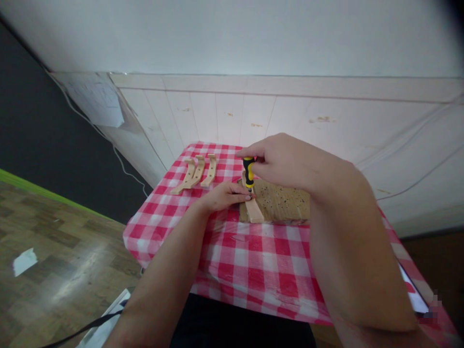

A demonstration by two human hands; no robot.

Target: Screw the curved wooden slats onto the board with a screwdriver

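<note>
Screwdriver (249,172) near-upright, tip down at the pale wooden piece (255,212) on the brown board (284,200).
Right hand (277,158) closed round the handle from above, likely to press and turn in line. Left hand (225,195) low, fingers nearly straight beside the tip, probably steadying; can't tell if it pinches anything. Board lies flat on the checked tablecloth (224,249), presumably as backing. Three curved wooden pieces (211,170) sit off left, out of the way.

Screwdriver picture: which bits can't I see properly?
In the head view:
- Tip of the screwdriver: too small to make out beside the left fingers.
- Right end of the board: hidden by the right arm.
- Marks on the paper: too blurred to read.
</note>
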